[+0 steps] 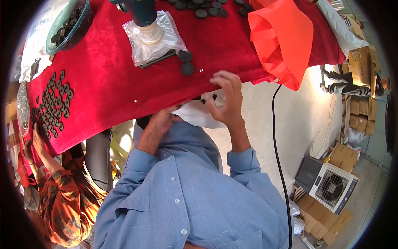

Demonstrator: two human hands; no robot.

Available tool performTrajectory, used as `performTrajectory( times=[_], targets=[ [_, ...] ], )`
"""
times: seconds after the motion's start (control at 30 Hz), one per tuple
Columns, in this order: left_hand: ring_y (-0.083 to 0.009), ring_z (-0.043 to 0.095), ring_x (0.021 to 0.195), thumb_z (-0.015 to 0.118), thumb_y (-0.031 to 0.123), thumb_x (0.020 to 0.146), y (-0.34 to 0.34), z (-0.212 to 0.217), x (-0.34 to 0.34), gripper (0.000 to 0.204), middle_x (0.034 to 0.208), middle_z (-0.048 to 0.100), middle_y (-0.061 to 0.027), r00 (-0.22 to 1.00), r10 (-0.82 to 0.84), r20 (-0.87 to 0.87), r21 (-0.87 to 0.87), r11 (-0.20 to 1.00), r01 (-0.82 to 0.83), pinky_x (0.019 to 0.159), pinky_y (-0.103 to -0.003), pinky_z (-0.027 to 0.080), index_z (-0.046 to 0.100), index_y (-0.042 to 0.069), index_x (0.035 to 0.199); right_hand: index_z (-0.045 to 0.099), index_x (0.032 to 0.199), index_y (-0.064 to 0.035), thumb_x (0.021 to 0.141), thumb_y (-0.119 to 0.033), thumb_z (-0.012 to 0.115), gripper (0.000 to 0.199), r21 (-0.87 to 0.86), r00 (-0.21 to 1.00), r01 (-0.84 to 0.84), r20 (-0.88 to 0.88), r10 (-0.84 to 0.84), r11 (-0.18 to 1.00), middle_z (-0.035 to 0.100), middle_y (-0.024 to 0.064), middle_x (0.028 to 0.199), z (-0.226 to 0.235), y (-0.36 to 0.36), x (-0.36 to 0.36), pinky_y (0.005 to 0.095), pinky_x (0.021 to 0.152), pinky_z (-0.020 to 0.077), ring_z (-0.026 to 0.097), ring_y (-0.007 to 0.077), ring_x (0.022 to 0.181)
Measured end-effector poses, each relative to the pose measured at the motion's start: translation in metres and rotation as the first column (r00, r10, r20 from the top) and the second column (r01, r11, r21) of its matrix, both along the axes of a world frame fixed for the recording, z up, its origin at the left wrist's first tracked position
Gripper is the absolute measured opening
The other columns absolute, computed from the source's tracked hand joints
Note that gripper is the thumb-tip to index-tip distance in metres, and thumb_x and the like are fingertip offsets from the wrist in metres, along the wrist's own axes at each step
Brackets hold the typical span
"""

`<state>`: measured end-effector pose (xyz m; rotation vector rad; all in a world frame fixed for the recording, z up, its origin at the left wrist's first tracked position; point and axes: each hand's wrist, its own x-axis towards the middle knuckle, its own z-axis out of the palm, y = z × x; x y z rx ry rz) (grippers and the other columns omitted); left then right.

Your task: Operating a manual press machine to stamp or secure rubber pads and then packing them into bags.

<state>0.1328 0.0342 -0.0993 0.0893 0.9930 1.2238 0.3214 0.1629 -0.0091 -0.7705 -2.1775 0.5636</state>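
Note:
In front of my lap, below the table edge, my left hand [161,122] is closed on the edge of a white bag [197,115]. A few small dark pieces [203,99] show at the bag's mouth. My right hand [227,97] is over the bag's right side, thumb and fingers curved apart with nothing visible between them. Beyond, on the red cloth [166,89], two black discs [187,68] lie beside a dark green machine [142,12] whose base is wrapped in clear plastic. Small shiny metal bits lie nearby on the cloth.
Rows of black ring-like pieces [54,101] cover the table's left end, by a co-worker's hand [38,141]. Behind them stands a teal bowl [85,29] of dark pieces. An orange-red bag [282,37] overhangs the right edge; a black cable [277,145] hangs beside me.

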Motion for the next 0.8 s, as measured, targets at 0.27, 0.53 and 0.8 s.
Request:
performTrajectory(
  times=[0.27,0.53,0.8],
  targets=[
    [-0.0293,0.070,0.105,0.053,0.007,0.094,-0.001,-0.001,0.002,0.037,0.121,0.068,-0.0168,0.999,-0.032,-0.014,0.007,0.999,0.032,0.084,-0.040,0.062,0.060,-0.004,0.129,0.065,0.110,-0.0084,0.077,-0.013,0.078,0.036,0.068,0.991,-0.055,0.126,0.046,0.996,0.061,0.0125,0.112,0.003,0.034,-0.084,0.0471,0.092,0.0468,0.058,0.0339,0.108],
    [-0.0289,0.071,0.103,0.057,0.007,0.094,-0.004,-0.007,0.000,0.035,0.120,0.069,-0.0159,0.999,0.001,0.044,0.021,1.000,-0.002,0.083,-0.043,0.063,0.061,-0.003,0.127,0.065,0.095,-0.0073,0.073,0.002,0.072,0.025,0.080,0.999,0.013,0.049,-0.017,0.997,0.061,0.0094,0.099,-0.013,0.004,-0.028,0.0418,0.080,0.0503,0.058,0.0315,0.096],
    [-0.0300,0.070,0.105,0.059,0.008,0.094,0.000,-0.017,-0.004,0.035,0.121,0.069,-0.0149,0.998,-0.053,-0.016,-0.005,0.999,0.053,0.081,-0.042,0.063,0.061,-0.002,0.128,0.066,0.096,-0.0047,0.079,0.003,0.071,0.020,0.032,0.997,0.048,-0.061,-0.046,0.998,0.063,0.0109,0.102,-0.016,0.002,0.000,0.0383,0.080,0.0510,0.061,0.0291,0.095]
  ],
)
